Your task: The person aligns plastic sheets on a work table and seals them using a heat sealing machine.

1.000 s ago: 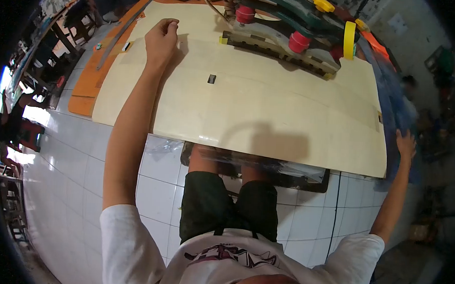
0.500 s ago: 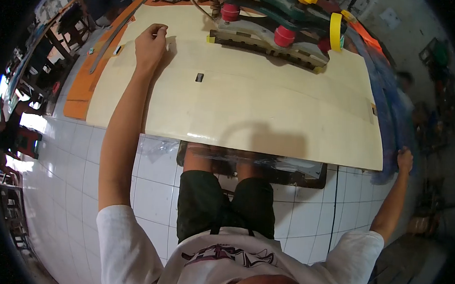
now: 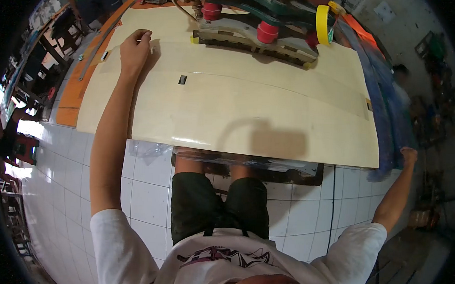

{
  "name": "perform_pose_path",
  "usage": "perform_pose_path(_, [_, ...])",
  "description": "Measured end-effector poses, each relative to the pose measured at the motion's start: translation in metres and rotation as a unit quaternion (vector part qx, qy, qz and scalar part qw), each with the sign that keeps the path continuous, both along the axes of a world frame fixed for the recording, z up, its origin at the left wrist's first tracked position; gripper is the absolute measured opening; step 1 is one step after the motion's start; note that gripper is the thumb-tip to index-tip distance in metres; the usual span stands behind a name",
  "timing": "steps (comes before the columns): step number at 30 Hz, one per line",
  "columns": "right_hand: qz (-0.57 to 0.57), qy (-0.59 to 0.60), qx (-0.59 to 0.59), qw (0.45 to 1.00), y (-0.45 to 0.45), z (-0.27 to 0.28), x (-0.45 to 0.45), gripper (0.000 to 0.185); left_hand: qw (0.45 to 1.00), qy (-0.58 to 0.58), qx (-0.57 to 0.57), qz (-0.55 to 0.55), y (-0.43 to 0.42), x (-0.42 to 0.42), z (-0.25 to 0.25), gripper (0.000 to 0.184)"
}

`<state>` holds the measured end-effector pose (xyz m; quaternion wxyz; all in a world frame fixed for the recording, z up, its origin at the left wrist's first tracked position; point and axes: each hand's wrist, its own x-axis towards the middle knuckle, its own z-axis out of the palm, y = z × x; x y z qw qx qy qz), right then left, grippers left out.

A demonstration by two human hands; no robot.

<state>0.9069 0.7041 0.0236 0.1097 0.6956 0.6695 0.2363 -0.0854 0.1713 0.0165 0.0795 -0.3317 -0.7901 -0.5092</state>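
A wide cream sheet (image 3: pixel 229 104) covers the table in front of me. Over its left part is my left hand (image 3: pixel 135 47), fingers curled and tips together, its shadow falling on the sheet. Whatever may be between those fingers is hidden. Far to the right, my right hand (image 3: pixel 408 156) is closed at the edge of a crumpled blue plastic-like sheet (image 3: pixel 388 113), which hangs down along the table's right side. A small dark rectangle (image 3: pixel 182 79) shows in the cream sheet, with another dark mark (image 3: pixel 369 104) near its right edge.
A green machine (image 3: pixel 274 12) with red knobs (image 3: pixel 267 32) and a long slotted bar (image 3: pixel 254 48) stands over the back of the sheet. A yellow tape roll (image 3: pixel 322 25) hangs beside it. The orange tabletop (image 3: pixel 69 107) shows at left, with a metal strip (image 3: pixel 97 50) on it.
The whole view has shifted, so table, machine and left hand sit further left in the picture. My right hand is slightly higher and further right, still at the blue sheet's edge.
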Motion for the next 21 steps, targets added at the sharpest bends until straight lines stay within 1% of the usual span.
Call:
perform_pose_path(1, [0.0, 0.0, 0.0, 1.0, 0.0, 0.0, 0.001, 0.013, 1.0, 0.0, 0.0, 0.0, 0.0, -0.002, -0.001, 0.03])
perform_pose_path(2, [0.016, 0.062, -0.001, 0.998, 0.012, -0.006, 0.016, 0.019, 1.0, -0.001, 0.002, -0.005, 0.0, -0.002, -0.002, 0.03])
perform_pose_path(4, [0.032, 0.125, -0.003, 0.992, 0.016, -0.006, 0.02, 0.028, 1.0, -0.001, 0.003, -0.01, 0.0, -0.003, -0.002, 0.03])
perform_pose_path(5, [-0.01, 0.157, -0.009, 0.988, 0.006, 0.0, 0.009, 0.026, 1.0, 0.001, 0.002, -0.007, 0.0, -0.003, -0.002, 0.03])
perform_pose_path(7, [-0.053, 0.188, -0.016, 0.981, -0.022, 0.016, -0.023, 0.025, 1.0, 0.002, 0.0, -0.004, 0.001, -0.001, -0.002, 0.03])
perform_pose_path(8, [-0.094, 0.276, 0.007, 0.957, -0.042, 0.025, -0.046, 0.015, 1.0, -0.007, -0.003, -0.002, 0.001, 0.0, -0.001, 0.03])
perform_pose_path(9, [-0.134, 0.361, 0.029, 0.923, -0.053, 0.031, -0.059, 0.014, 1.0, -0.016, -0.006, 0.0, 0.001, 0.002, 0.0, 0.03])
perform_pose_path(10, [-0.134, 0.361, 0.028, 0.923, -0.054, 0.031, -0.059, 0.014, 1.0, -0.016, -0.007, 0.0, 0.001, 0.001, -0.001, 0.03])
perform_pose_path(12, [-0.141, 0.47, 0.015, 0.871, -0.058, 0.03, -0.061, 0.016, 1.0, -0.014, 0.0, -0.011, 0.0, 0.0, -0.001, 0.03])
perform_pose_path(16, [-0.14, 0.464, 0.032, 0.874, -0.075, 0.041, -0.08, 0.018, 0.999, -0.019, -0.027, 0.016, 0.0, 0.004, 0.004, 0.03])
perform_pose_path(18, [-0.128, 0.423, 0.016, 0.897, -0.054, 0.035, -0.057, 0.017, 1.0, -0.015, -0.021, 0.001, 0.0, 0.002, 0.002, 0.03])
perform_pose_path(21, [-0.096, 0.446, 0.003, 0.89, -0.051, 0.031, -0.051, 0.016, 1.0, -0.018, -0.011, -0.005, 0.0, 0.001, 0.0, 0.03])
